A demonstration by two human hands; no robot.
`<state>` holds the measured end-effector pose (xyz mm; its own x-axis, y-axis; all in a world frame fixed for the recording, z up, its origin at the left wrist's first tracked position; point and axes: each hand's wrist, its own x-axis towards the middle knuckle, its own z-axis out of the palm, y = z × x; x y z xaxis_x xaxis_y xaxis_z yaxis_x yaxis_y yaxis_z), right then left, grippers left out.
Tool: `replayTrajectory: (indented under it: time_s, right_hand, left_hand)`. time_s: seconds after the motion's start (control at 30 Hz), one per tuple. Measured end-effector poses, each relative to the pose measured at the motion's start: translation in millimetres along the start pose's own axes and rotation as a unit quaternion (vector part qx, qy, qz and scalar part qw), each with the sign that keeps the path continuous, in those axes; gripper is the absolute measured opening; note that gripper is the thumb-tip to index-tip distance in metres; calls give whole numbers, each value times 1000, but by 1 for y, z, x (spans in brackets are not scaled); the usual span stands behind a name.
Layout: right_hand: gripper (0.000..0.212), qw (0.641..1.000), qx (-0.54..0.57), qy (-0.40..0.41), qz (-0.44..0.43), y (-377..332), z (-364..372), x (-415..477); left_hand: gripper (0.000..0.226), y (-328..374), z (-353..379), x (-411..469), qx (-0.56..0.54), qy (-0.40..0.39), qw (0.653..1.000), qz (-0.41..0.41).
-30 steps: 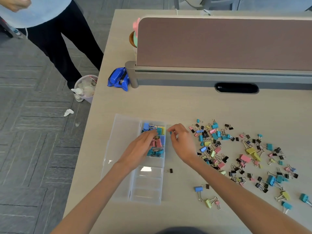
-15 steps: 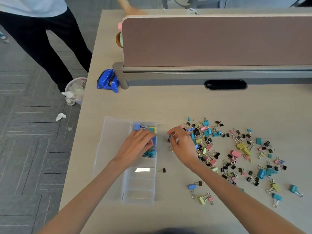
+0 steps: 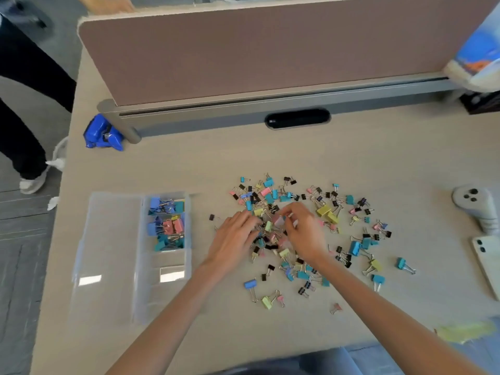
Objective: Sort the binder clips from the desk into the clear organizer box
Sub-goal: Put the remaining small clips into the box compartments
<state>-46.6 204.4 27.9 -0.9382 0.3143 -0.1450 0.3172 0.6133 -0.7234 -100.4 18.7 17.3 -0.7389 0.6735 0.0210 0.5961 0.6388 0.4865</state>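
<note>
Reaching into one scattered heap of binder clips at the middle of the desk, two hands meet over it. The left hand lies released, its fingers nearly straight and spread on the clips at the heap's 9 o'clock edge. The right hand has its fingers curled down among the clips at the centre; whether it grasps one cannot be told. The loose clips run to many dozens, too many to count exactly, in blue, teal, pink, yellow and black. One black clip sits apart at 9 o'clock of the left hand, between it and the one clear organizer box. That box lies at 9 o'clock of the heap, its lid folded open on its 9 o'clock side. Three of its compartments, those toward 12 o'clock, hold clips. At 3 o'clock of the heap lie one white phone and one grey device. One blue plastic object sits at 10 o'clock beside the divider panel.
</note>
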Motion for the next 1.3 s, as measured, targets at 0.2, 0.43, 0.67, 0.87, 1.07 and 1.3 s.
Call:
replayTrajectory:
  time_s: [0.2, 0.43, 0.67, 0.87, 1.07, 1.3]
  right_hand:
    - [18, 1000, -1, 9, 14, 61, -53, -11]
    - [18, 999, -36, -3, 34, 120, -103, -13]
    - [33, 991, -111, -75, -17, 152, -119, 3]
    - [45, 971, -160, -137, -111, 146, -114, 23]
    - [59, 942, -215, -169, -194, 143, -103, 38]
    - [46, 930, -227, -167, -236, 144, -101, 46]
  left_hand:
    - [23, 58, 41, 23, -25, -22, 999, -28]
    - [26, 111, 87, 53, 16, 0, 991, -133]
    - [39, 142, 119, 85, 47, 4, 976, -213]
    - [36, 143, 125, 92, 48, 7, 970, -236]
    - [30, 142, 111, 91, -70, 59, 965, -246]
    - [26, 133, 83, 92, -402, 36, 826, -393]
